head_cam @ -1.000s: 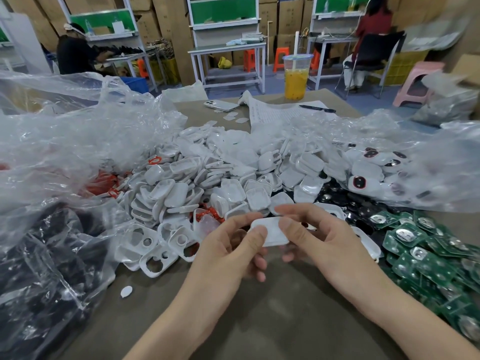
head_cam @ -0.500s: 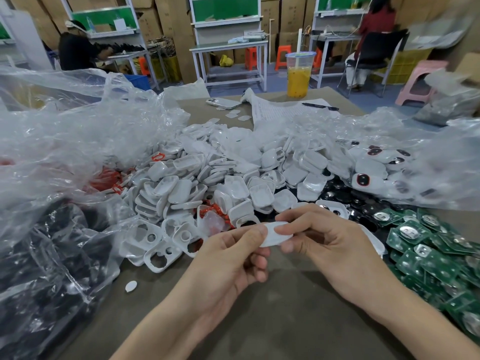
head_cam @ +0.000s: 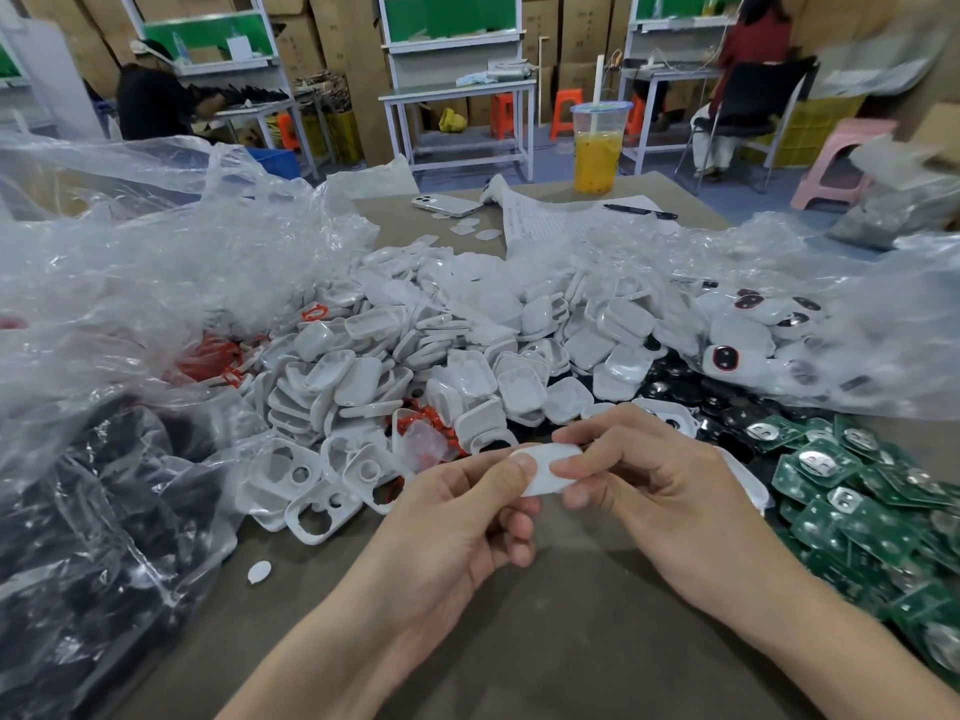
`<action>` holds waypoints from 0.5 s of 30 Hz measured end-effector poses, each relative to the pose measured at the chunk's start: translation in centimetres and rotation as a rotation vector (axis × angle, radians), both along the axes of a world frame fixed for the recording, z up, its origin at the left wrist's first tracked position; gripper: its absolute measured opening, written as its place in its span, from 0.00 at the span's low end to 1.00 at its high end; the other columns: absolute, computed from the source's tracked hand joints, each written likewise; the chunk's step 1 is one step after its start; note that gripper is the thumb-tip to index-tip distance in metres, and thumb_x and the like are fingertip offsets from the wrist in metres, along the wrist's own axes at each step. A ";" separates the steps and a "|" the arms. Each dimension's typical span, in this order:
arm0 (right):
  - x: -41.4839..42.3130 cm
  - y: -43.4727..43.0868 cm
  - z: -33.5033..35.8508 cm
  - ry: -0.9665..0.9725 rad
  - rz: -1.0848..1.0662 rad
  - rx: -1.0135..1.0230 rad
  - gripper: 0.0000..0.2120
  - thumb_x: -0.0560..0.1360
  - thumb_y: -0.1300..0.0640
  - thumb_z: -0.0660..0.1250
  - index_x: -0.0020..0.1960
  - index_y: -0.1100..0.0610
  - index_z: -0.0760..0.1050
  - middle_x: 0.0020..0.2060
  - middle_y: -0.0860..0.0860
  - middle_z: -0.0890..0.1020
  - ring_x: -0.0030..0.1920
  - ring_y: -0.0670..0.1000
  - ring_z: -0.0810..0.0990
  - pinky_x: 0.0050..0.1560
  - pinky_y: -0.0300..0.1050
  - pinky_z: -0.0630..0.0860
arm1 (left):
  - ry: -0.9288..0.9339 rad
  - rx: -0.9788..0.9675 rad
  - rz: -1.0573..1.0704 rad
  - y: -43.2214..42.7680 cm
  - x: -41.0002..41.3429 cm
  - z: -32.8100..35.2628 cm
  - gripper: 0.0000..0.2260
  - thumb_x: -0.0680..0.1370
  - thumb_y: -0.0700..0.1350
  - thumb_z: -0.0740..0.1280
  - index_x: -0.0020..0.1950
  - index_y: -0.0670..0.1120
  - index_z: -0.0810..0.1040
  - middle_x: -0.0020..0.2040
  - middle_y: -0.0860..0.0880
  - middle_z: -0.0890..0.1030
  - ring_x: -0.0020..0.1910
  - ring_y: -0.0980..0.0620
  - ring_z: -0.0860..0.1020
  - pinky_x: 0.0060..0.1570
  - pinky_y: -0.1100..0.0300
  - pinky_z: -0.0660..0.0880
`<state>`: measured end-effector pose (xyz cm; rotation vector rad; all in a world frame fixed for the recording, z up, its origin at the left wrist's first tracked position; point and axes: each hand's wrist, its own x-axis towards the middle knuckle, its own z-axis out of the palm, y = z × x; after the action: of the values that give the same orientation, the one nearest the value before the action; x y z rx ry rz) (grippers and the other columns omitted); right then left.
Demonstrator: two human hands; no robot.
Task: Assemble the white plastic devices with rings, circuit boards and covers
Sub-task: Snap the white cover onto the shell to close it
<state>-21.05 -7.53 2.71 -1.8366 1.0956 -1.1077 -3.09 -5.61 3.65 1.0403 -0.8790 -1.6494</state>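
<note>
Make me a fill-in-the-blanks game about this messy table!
1. The left hand and the right hand both pinch one small ____ plastic piece.
2. The circuit boards heaped beside the right hand are ____.
3. At the far end of the table, the black pen lies on a sheet of ____.

Missing words: white, green, paper.

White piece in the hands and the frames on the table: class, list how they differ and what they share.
The piece shows no opening; the frames have cut-out holes. The piece is pinched by the left hand and right hand; the frames lie loose on the table. Both are white plastic.
</note>
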 end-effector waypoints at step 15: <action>0.1 -0.9 0.0 -0.452 0.065 0.241 0.14 0.64 0.46 0.75 0.44 0.52 0.85 0.34 0.55 0.84 0.37 0.46 0.82 0.47 0.36 0.79 | -0.695 -0.708 0.203 -0.4 0.5 -1.1 0.07 0.77 0.57 0.69 0.54 0.64 0.83 0.51 0.58 0.77 0.54 0.52 0.79 0.49 0.58 0.77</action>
<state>-20.92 -8.43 2.72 -1.3387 0.8528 -1.2179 -2.62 -5.97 2.52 1.1315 -1.5964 -0.6753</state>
